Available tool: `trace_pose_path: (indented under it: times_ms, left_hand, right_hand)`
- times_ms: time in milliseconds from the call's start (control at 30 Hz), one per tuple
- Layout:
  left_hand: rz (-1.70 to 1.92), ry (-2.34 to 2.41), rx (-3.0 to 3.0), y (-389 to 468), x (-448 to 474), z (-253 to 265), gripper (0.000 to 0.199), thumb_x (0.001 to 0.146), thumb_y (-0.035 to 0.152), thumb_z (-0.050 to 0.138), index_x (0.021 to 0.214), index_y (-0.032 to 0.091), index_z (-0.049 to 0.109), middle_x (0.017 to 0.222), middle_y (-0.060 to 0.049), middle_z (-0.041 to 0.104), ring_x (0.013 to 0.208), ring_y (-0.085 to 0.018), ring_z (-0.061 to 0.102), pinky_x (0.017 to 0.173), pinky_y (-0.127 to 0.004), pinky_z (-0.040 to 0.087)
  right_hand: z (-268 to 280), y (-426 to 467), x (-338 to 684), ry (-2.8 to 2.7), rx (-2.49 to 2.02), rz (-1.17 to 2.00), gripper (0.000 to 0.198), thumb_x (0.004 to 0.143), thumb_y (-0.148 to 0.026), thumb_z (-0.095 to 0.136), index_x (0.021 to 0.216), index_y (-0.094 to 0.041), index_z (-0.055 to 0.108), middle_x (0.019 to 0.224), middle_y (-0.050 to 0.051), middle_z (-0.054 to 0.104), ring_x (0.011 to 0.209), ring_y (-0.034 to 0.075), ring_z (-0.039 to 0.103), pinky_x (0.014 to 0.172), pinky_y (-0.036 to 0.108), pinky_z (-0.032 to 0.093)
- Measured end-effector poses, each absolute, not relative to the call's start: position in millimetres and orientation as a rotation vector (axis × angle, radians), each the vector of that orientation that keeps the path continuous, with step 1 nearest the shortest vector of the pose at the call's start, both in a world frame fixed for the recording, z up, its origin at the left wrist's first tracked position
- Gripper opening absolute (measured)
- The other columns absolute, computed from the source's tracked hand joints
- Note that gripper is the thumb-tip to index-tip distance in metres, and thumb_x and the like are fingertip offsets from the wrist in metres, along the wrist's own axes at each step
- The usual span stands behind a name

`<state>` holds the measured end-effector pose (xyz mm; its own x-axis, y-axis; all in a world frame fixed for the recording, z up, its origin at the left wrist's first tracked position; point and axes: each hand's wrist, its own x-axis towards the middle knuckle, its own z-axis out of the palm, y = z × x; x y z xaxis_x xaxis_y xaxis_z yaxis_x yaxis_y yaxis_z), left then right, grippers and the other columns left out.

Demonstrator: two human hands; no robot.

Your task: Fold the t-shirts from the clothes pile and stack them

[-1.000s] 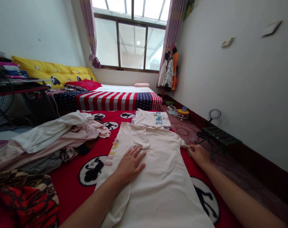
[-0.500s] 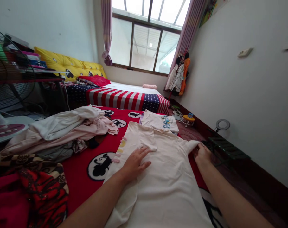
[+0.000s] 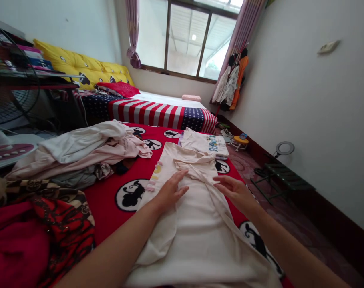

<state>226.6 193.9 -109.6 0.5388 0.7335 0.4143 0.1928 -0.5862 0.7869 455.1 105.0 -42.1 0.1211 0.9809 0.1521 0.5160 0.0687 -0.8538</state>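
A cream shirt point(image 3: 196, 224) lies spread on the red patterned blanket point(image 3: 105, 212), both its sides turned inward over the middle. Colourful trim shows along its left edge. My left hand point(image 3: 171, 192) rests on the upper left part of the shirt, fingers stretched out. Over the right folded edge is my right hand point(image 3: 234, 192), its fingers apart and slightly bent, with nothing in them; whether it touches the cloth I cannot tell. Just beyond the collar lies a folded white shirt point(image 3: 204, 144) with blue lettering, on top of other folded cloth.
Loose clothes point(image 3: 79, 148) are heaped on the left, with a red and checked garment point(image 3: 64, 220) nearer. A fan point(image 3: 13, 80) stands at far left. A flag-patterned bed point(image 3: 151, 114) is behind. On the right are a dark folding stool point(image 3: 284, 178) and a ring light point(image 3: 284, 148).
My right hand has brought the shirt's right side inward across the middle and let go of it. The left hand stays on the shirt. The view has tilted down a little.
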Motion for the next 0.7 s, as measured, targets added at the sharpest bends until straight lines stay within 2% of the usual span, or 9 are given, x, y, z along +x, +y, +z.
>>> trace_pose_path:
  times_ms: [133, 233, 333, 467, 533, 633, 700]
  left_hand:
    - [0.991, 0.756, 2.127, 196, 228, -111, 0.056, 0.083, 0.019, 0.055, 0.138, 0.014, 0.045, 0.140, -0.014, 0.047, 0.124, -0.024, 0.049, 0.107, -0.040, 0.037]
    - [0.998, 0.765, 2.143, 197, 229, -113, 0.054, 0.082, 0.019, 0.055, 0.136, 0.013, 0.046, 0.134, -0.014, 0.052, 0.117, -0.023, 0.054, 0.104, -0.039, 0.040]
    - [0.994, 0.786, 2.154, 196, 232, -116, 0.054, 0.082, 0.020, 0.055, 0.135, 0.014, 0.047, 0.129, -0.013, 0.056, 0.113, -0.022, 0.056, 0.102, -0.038, 0.042]
    - [0.970, 0.838, 2.087, 200, 233, -112, 0.059, 0.079, 0.021, 0.056, 0.136, 0.012, 0.045, 0.129, -0.014, 0.056, 0.114, -0.022, 0.057, 0.100, -0.037, 0.043]
    - [0.876, 0.890, 2.073, 206, 233, -101, 0.064, 0.079, 0.022, 0.057, 0.139, 0.012, 0.041, 0.123, -0.014, 0.060, 0.109, -0.021, 0.060, 0.096, -0.034, 0.046]
    - [0.639, 1.028, 2.237, 217, 235, -76, 0.064, 0.079, 0.019, 0.055, 0.142, 0.017, 0.040, 0.103, -0.009, 0.069, 0.091, -0.021, 0.066, 0.083, -0.032, 0.050]
    - [0.484, 1.092, 2.424, 225, 241, -61, 0.065, 0.078, 0.016, 0.055, 0.141, 0.022, 0.043, 0.101, -0.008, 0.070, 0.091, -0.022, 0.066, 0.081, -0.031, 0.050]
  right_hand:
    - [-57, 30, 503, -1.472, -1.894, 0.513, 0.038, 0.076, -0.047, 0.061, 0.099, -0.018, 0.067, 0.099, 0.011, 0.070, 0.087, 0.024, 0.065, 0.077, 0.034, 0.051]
    - [-65, -19, 509, -1.460, -2.001, 0.654, 0.045, 0.077, -0.052, 0.059, 0.103, -0.017, 0.065, 0.093, 0.009, 0.070, 0.082, 0.023, 0.065, 0.073, 0.031, 0.051]
    - [-68, -47, 495, -1.517, -1.992, 0.868, 0.041, 0.074, -0.049, 0.063, 0.101, -0.019, 0.065, 0.084, 0.005, 0.069, 0.077, 0.021, 0.063, 0.069, 0.028, 0.049]
    - [-62, -53, 470, -1.471, -1.904, 0.883, 0.026, 0.080, -0.044, 0.057, 0.083, -0.020, 0.065, 0.073, 0.001, 0.065, 0.070, 0.018, 0.059, 0.061, 0.023, 0.043]
    - [-58, -48, 461, -1.442, -1.829, 0.858, 0.027, 0.083, -0.045, 0.054, 0.079, -0.020, 0.063, 0.072, 0.000, 0.062, 0.069, 0.016, 0.056, 0.060, 0.022, 0.041]
    - [-54, -41, 450, -1.420, -1.739, 0.847, 0.031, 0.085, -0.048, 0.052, 0.076, -0.020, 0.061, 0.068, -0.001, 0.058, 0.065, 0.014, 0.052, 0.057, 0.020, 0.039]
    - [-54, -38, 445, -1.428, -1.713, 0.873, 0.031, 0.086, -0.048, 0.052, 0.077, -0.020, 0.061, 0.067, -0.001, 0.058, 0.064, 0.013, 0.052, 0.056, 0.019, 0.039]
